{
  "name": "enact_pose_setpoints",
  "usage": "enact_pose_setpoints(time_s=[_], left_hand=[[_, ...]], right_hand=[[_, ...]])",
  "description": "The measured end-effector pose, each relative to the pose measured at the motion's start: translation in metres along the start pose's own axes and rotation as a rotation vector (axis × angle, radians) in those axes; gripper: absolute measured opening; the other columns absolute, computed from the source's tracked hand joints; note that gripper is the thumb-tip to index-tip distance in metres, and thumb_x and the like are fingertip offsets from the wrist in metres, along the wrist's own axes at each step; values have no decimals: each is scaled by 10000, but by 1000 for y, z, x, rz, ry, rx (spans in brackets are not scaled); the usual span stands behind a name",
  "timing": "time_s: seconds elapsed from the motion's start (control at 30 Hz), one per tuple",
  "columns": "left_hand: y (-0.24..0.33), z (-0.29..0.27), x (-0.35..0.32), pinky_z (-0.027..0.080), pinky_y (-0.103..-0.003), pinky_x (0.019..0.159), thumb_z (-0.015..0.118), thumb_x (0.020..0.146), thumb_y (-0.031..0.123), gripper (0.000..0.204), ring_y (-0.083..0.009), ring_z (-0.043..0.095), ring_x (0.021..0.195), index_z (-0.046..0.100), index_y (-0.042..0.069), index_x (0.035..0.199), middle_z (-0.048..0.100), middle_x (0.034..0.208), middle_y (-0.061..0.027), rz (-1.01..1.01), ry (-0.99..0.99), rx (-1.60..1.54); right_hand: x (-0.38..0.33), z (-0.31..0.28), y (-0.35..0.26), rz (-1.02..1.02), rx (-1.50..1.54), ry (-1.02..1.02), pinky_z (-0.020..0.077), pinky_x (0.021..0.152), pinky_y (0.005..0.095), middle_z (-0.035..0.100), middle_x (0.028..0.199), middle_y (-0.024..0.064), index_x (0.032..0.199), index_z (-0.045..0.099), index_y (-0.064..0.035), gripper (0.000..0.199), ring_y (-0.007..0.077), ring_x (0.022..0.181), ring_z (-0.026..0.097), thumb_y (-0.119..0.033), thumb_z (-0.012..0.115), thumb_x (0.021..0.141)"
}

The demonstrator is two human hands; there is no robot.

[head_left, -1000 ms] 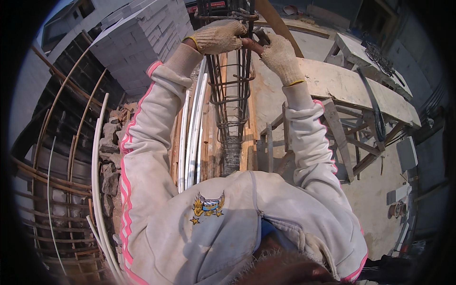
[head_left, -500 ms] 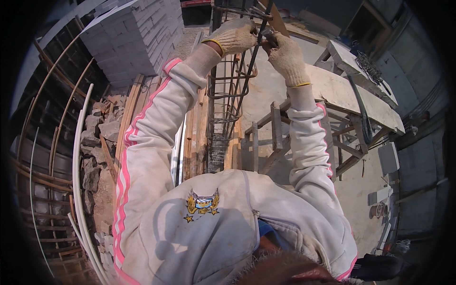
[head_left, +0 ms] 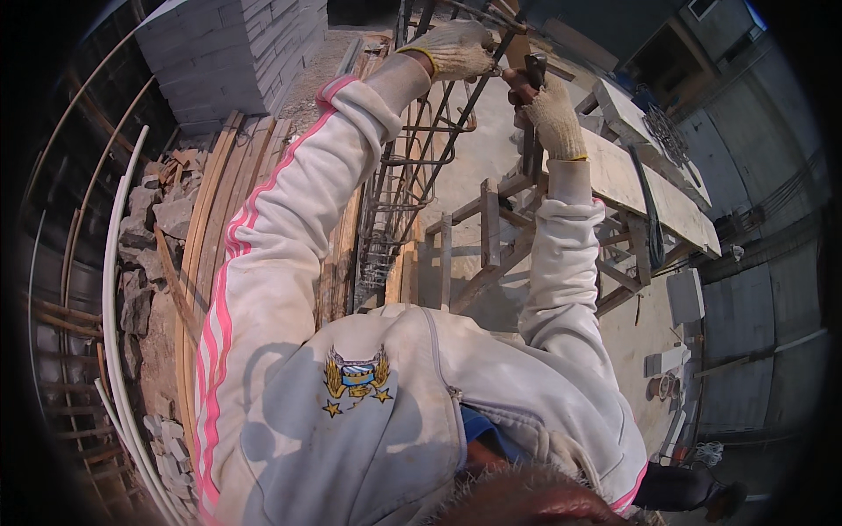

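Observation:
A cage of dark steel reinforcing bars (head_left: 445, 138) with bent cross loops stretches away from my chest. At its far end, my left hand (head_left: 456, 51) in a cream knitted glove has its fingers curled closed against a slanting bar. What they pinch there is too small to make out. My right hand (head_left: 554, 121), gloved alike with bare fingertips showing, is just right of the cage, apart from it. It is closed around a dark metal hand tool (head_left: 536, 68), which sticks up above the fist; the tool's working end cannot be made out.
Long timber boards (head_left: 230, 167) and broken stone (head_left: 140, 215) lie left of the cage, beside white pipes (head_left: 114, 263). Pale blocks (head_left: 219, 57) are stacked at the far left. On the right stand a wooden trestle (head_left: 491, 223) and a long pale board (head_left: 653, 193).
My right hand has drawn back from the bar, and the tool now points up from its fist. My left hand stays at the bar. The whole view has shifted and tilted slightly.

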State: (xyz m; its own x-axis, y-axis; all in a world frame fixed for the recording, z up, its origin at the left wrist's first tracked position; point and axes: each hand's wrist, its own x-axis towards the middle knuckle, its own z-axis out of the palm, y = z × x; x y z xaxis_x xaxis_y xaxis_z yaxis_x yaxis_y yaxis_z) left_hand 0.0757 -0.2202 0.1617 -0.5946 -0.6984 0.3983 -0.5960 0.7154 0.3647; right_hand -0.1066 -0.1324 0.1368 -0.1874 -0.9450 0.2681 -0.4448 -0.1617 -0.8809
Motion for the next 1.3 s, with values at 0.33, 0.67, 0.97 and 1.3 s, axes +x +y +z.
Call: enact_pose_setpoints(time_s=[0.33, 0.67, 0.97, 1.3], left_hand=[[-6, 19, -10, 561, -427, 867, 577, 948, 395, 401, -296, 726, 926, 735, 96, 1164, 748, 1050, -144, 89, 206, 94], [-6, 17, -11, 552, -482, 866, 582, 880, 301, 360, -381, 707, 936, 743, 68, 1102, 741, 1010, -189, 139, 254, 32], [-2, 11, -12, 555, -484, 818, 586, 880, 316, 376, -374, 711, 867, 742, 35, 1074, 736, 945, -197, 129, 194, 9], [-1, 15, -12, 562, -493, 843, 604, 860, 348, 385, -402, 713, 922, 735, -7, 932, 718, 937, -250, 94, 261, 33]], right_hand=[[-10, -21, 0, -286, -488, 7, 496, 666, 334, 675, 801, 78, 1058, 703, -19, 194, 170, 685, 596, -175, 674, 948], [14, -15, -27, -705, -913, 62, 545, 899, 450, 707, 1113, 167, 1185, 678, -82, 410, 369, 1041, 676, -25, 655, 780], [40, -3, 18, -348, -164, 176, 460, 561, 285, 689, 779, 46, 1058, 714, -3, 250, 101, 626, 583, -232, 731, 961], [22, -5, 12, -141, -165, -31, 411, 537, 261, 559, 705, -19, 1029, 685, -8, 204, 75, 591, 510, -200, 696, 961]])
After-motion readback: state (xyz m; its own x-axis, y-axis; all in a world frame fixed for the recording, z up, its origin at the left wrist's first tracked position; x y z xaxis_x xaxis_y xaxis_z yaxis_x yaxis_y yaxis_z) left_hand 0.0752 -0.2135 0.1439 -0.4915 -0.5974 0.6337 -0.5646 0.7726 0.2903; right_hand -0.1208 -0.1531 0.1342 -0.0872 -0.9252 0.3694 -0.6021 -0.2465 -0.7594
